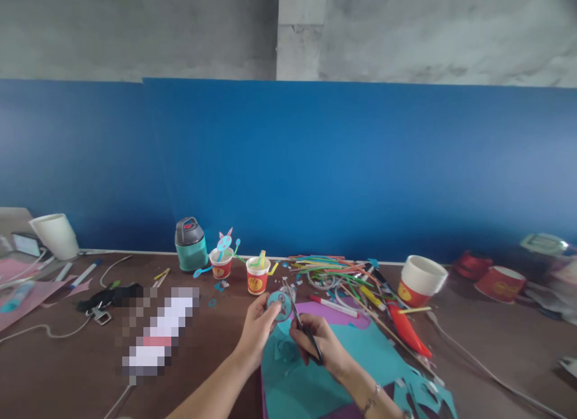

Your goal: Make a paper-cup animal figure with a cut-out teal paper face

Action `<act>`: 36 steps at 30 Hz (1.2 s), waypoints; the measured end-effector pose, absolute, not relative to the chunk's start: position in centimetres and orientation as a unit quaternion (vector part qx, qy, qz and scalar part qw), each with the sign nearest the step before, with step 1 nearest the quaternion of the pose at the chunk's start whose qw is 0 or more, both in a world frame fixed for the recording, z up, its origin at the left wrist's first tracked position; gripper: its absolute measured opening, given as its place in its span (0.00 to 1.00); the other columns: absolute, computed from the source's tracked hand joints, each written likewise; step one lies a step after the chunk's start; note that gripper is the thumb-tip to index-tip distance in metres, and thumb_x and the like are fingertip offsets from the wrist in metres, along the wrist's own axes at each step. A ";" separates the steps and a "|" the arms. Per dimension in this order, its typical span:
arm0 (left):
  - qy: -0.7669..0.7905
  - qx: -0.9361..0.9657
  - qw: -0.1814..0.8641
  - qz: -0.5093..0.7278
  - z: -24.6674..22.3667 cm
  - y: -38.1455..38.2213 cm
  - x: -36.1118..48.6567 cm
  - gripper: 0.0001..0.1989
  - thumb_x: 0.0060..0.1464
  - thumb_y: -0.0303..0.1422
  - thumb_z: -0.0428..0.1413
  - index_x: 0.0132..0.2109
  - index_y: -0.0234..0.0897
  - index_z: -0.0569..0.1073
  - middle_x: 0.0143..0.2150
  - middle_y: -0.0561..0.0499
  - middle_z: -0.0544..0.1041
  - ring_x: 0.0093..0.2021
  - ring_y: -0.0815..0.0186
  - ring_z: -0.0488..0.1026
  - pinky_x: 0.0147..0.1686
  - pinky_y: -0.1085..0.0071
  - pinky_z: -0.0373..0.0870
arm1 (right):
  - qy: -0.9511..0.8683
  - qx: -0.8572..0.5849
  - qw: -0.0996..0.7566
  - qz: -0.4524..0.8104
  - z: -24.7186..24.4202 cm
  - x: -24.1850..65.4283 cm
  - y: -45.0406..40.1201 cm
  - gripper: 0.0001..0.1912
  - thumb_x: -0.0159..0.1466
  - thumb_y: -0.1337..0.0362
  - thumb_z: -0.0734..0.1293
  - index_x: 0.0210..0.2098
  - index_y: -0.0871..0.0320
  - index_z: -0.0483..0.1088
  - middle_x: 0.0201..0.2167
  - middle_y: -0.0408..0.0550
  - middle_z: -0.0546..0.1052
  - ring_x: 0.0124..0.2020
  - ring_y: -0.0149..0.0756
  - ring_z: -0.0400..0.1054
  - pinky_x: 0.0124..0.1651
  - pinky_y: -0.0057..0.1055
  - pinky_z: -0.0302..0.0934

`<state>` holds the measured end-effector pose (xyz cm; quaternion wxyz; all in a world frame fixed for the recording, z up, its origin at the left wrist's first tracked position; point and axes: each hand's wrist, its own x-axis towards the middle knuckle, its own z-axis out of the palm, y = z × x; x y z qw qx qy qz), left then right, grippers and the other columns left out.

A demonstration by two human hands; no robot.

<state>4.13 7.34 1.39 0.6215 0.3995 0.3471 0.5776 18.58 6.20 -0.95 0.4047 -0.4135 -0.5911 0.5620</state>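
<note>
Between the thumb and fingers of my left hand (258,323) is a round blue paper cutout (285,303) with a face drawn on it. My right hand (321,341) grips a pair of scissors (312,336) by dark handles, its blades pointing up beside the cutout's right edge. Whether the blades touch the paper I cannot tell. Under both hands lie teal paper sheets (333,371), with a purple sheet (356,315) showing at the top. A red-capped marker (336,306) rests on the purple sheet.
Paper cups (256,282) with paper decorations stand behind my hands, near a teal jar (192,250). Colourful craft sticks (333,267) lie heaped at the back. Stacked white cups (419,281) stand to the right, above a white cable (487,362). Teal scraps (421,392) lie front right.
</note>
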 end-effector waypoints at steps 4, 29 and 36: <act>0.354 0.399 0.618 0.578 1.3 7.3 4.1 0.13 0.40 0.37 0.63 0.25 0.35 0.68 0.18 0.59 0.65 0.17 0.76 0.58 0.18 0.79 0.52 | -0.589 -0.415 0.411 0.559 -1.0 18.5 6.2 0.15 0.52 0.56 0.70 0.23 0.60 0.64 0.09 0.32 0.61 0.09 0.21 0.54 0.12 0.18 0.46; 0.332 0.382 0.649 0.569 1.6 7.6 3.4 0.12 0.38 0.35 0.64 0.25 0.33 0.70 0.18 0.57 0.68 0.18 0.75 0.61 0.18 0.80 0.55 | -0.603 -0.470 0.365 0.531 -0.4 18.8 6.0 0.17 0.52 0.52 0.69 0.21 0.59 0.64 0.08 0.33 0.59 0.08 0.21 0.50 0.11 0.20 0.46; 0.401 0.287 0.647 0.581 0.5 8.3 2.8 0.13 0.35 0.34 0.64 0.31 0.33 0.74 0.23 0.54 0.74 0.22 0.71 0.68 0.19 0.79 0.58 | -0.704 -0.529 0.360 0.307 0.6 20.8 6.0 0.23 0.53 0.56 0.68 0.44 0.63 0.67 0.38 0.55 0.75 0.40 0.44 0.70 0.41 0.36 0.64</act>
